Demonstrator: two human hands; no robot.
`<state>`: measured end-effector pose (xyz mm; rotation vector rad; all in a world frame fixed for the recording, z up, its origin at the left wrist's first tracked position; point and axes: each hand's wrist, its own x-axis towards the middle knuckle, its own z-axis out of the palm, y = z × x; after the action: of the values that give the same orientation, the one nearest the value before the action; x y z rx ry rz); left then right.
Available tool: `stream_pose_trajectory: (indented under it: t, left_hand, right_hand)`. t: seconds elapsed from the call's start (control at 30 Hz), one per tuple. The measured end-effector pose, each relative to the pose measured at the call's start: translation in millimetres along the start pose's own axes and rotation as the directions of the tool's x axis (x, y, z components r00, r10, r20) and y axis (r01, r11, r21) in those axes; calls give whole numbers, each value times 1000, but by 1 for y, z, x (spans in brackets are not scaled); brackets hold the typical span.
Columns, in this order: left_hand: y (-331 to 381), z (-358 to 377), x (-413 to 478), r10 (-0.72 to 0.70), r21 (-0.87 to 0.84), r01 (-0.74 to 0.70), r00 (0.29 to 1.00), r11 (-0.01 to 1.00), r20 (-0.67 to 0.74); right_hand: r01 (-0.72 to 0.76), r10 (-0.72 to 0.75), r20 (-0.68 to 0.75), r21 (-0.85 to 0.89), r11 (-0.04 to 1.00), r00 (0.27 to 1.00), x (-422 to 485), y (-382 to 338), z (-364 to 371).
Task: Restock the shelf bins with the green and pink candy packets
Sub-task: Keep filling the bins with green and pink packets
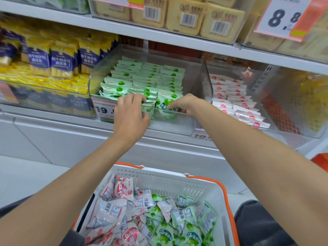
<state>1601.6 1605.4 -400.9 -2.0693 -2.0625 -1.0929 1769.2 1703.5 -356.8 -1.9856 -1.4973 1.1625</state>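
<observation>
Fingers (137,98) of the left hand (130,112) are curled together over the rim of the clear plastic bin (96,77), clasping the front green packets (150,97) and hiding part of the price tag (103,109). The right hand (186,103) lays a straight forefinger on the front glossy packet; if it pinches, I cannot tell. Green packets stand in tidy rows here, pink packets (230,96) lie in the next bin, and both fill the white slotted basket (177,176) below.
</observation>
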Motion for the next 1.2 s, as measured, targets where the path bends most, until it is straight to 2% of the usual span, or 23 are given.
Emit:
stream_pose_trajectory:
  t: [0.1,0.17,0.2,0.27,0.33,0.37,0.4,0.43,0.47,0.5,0.57,0.6,0.67,0.73,0.77,0.83,0.9,0.93,1.0,1.03,1.1,1.2]
  left_hand:
    - [0,0,-2,1,-36,-2,1000,999,-12]
    - [3,1,-7,-27,-165,12,995,986,-91]
    - [6,1,-11,-36,-219,5,990,976,-136]
    - [14,6,-23,-38,-286,-1,991,958,-131]
    - [22,16,-39,-72,-380,73,997,922,17]
    - [26,22,-49,-111,-417,152,987,896,120]
    - [28,29,-59,-161,-430,246,961,869,226]
    - [28,36,-70,-209,-418,340,921,843,328]
    - [26,45,-81,-252,-379,427,867,821,431]
    - [23,53,-93,-280,-316,492,802,811,528]
    - [15,67,-117,-299,-177,533,685,828,664]
    - [10,73,-128,-305,-126,535,642,835,703]
    - [2,80,-149,-325,-47,536,577,843,750]
    - [-4,82,-163,-337,17,515,536,857,774]
    - [-6,82,-168,-332,33,499,523,866,785]
    - [-5,83,-173,-310,50,462,507,886,804]
    - [-5,84,-176,-299,67,431,496,900,815]
    - [-5,85,-178,-295,77,418,487,905,822]
    - [-7,88,-183,-269,78,384,474,920,838]
    - [-8,89,-185,-257,73,376,466,924,847]
    - [-8,89,-190,-243,63,383,444,922,862]
    - [-5,88,-192,-209,50,362,413,931,886]
  right_hand:
    - [73,-75,-42,-61,995,996,-9,-1,-1]
    - [166,-198,-159,-194,967,967,-16,1,-1]
    - [234,-296,-228,-266,935,928,-20,4,-2]
    - [410,-524,-314,-363,837,791,-31,14,-2]
    - [574,-706,-333,-418,704,625,-51,30,1]
    - [628,-761,-313,-433,647,568,-62,43,5]
    - [663,-793,-274,-438,607,544,-70,57,11]
    - [679,-801,-223,-435,592,556,-77,75,19]
    - [675,-784,-160,-426,603,600,-82,94,27]
    - [645,-733,-75,-421,638,676,-84,116,36]
    - [526,-518,138,-400,751,844,-91,167,51]
    - [436,-372,231,-388,812,899,-93,197,59]
    - [285,-122,372,-424,859,920,-102,258,74]
    - [255,80,480,-593,764,874,-109,314,90]
    - [246,174,494,-671,700,852,-112,334,98]
    - [227,271,489,-737,636,829,-114,361,109]
    - [312,244,521,-758,573,818,-110,375,115]
    - [392,196,544,-769,505,816,-108,380,118]
    - [583,101,622,-770,258,777,-107,386,123]
    - [650,102,664,-746,145,741,-108,387,126]
    - [700,122,696,-714,18,707,-110,391,136]
    - [693,125,682,-713,-108,721,-112,392,141]
